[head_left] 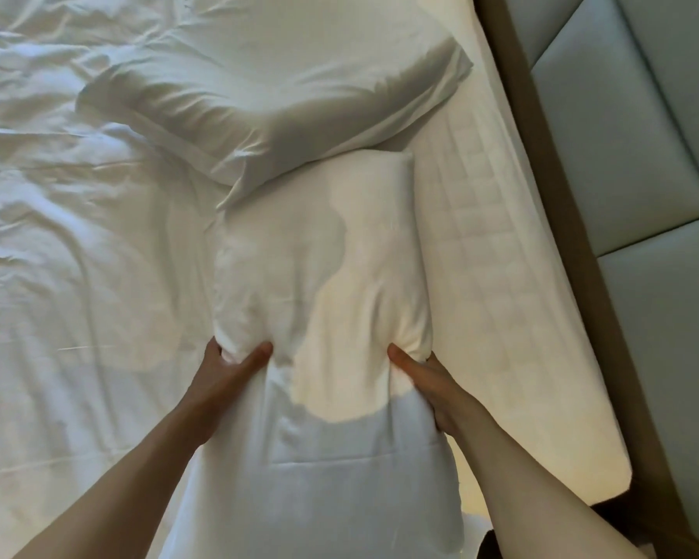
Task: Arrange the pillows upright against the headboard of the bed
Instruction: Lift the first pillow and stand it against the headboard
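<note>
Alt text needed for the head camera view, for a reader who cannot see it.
Both bare hands grip one white pillow by its sides, left hand and right hand pinching the fabric. A second pillow lies flat beyond it on the rumpled sheet; the padded headboard runs along the right.

Soft, dim daylight with a warm patch across the near pillow (331, 276), grey shadow on the far pillow (267, 98), and wide-angle bending at the edges.

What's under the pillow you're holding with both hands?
The held pillow covers most of what is below it. Around its edges show the white sheet and the quilted mattress. The far pillow lies beyond it. Whatever sits directly beneath is hidden.
</note>
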